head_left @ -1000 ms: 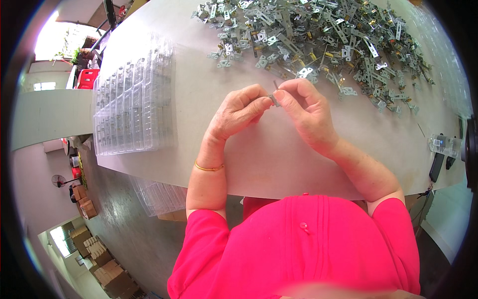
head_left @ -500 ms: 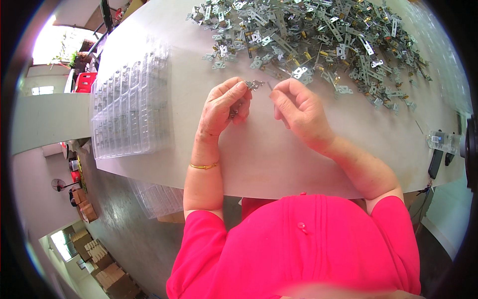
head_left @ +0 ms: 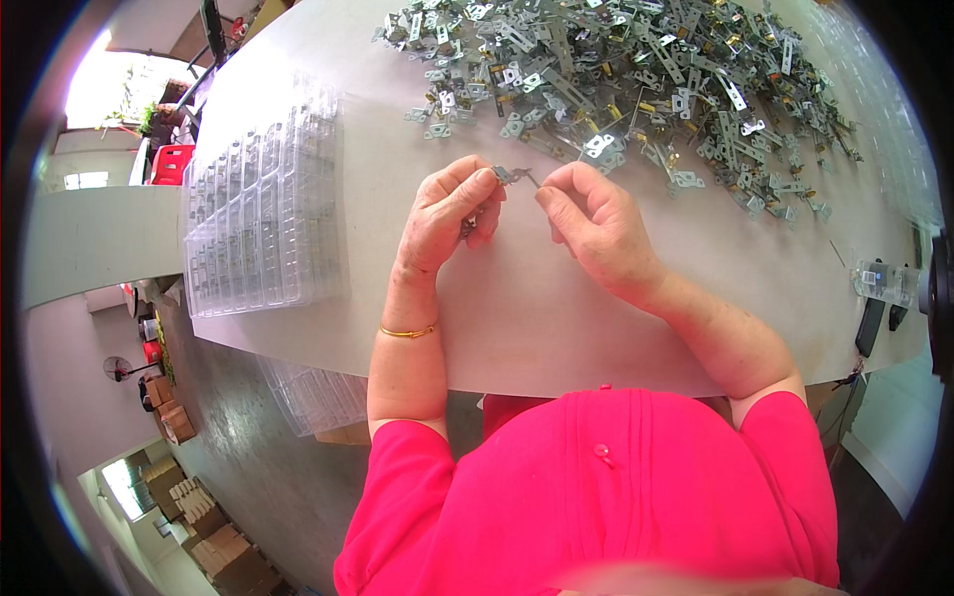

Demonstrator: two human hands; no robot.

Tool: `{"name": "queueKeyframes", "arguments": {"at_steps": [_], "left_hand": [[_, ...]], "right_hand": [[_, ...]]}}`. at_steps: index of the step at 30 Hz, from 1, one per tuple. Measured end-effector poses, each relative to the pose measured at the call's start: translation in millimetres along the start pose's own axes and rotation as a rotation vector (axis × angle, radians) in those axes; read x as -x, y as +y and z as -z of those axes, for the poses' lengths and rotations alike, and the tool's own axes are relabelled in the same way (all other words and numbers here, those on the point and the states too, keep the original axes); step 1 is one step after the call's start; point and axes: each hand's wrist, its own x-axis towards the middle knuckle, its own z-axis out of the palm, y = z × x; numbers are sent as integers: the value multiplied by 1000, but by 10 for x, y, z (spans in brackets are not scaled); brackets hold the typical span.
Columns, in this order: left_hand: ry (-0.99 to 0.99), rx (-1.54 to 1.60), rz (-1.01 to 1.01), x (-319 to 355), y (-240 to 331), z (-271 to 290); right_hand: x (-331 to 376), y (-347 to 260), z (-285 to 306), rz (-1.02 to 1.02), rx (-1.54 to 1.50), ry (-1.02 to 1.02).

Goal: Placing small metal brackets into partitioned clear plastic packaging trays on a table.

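Observation:
My left hand [head_left: 447, 214] is closed, pinching a small metal bracket [head_left: 510, 176] between thumb and forefinger. More small metal pieces [head_left: 468, 227] show under its curled fingers. To its right, my right hand [head_left: 594, 226] pinches a thin dark metal rod [head_left: 534, 180]. The rod's tip meets the bracket's right end; whether it sits in a hole is too small to tell. Beyond both hands spreads a large heap of metal brackets [head_left: 636, 79], silvery with some brass-coloured parts.
Clear plastic compartment trays [head_left: 263, 214] are stacked on the left of the white table [head_left: 556, 338]. At the right edge lie a clear plastic bottle [head_left: 884, 283] and a dark flat object [head_left: 870, 326]. A thin rod [head_left: 837, 254] rests nearby. Cardboard boxes [head_left: 229, 556] stand on the floor.
The rod in my right hand has moved left and now meets the bracket; before, a small gap parted them. My left hand has shifted slightly to the right.

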Motion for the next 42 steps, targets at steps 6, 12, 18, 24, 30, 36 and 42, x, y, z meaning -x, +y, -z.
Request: {"name": "queueKeyframes", "arguments": {"at_steps": [6,12,18,24,30,36,42], "left_hand": [[21,-100,-14,25,44,16],[-33,-238,7,39,54,-12],[-82,-226,1,55,62,-24],[-204,-216,66,89,115,-45],[-195,-256,67,107,119,-161],[93,-386,-234,53,-40,-127],[124,-608,-395,35,-27,-205]], "right_hand": [[-22,27,8,-21,-71,-25],[-52,-1,58,-119,-141,-99],[-124,47,119,-235,-418,-171],[-134,33,159,-133,-145,-224],[-126,60,103,99,-179,-128],[-127,-23,98,243,-165,48],[-91,-52,128,104,-177,-44]]}}
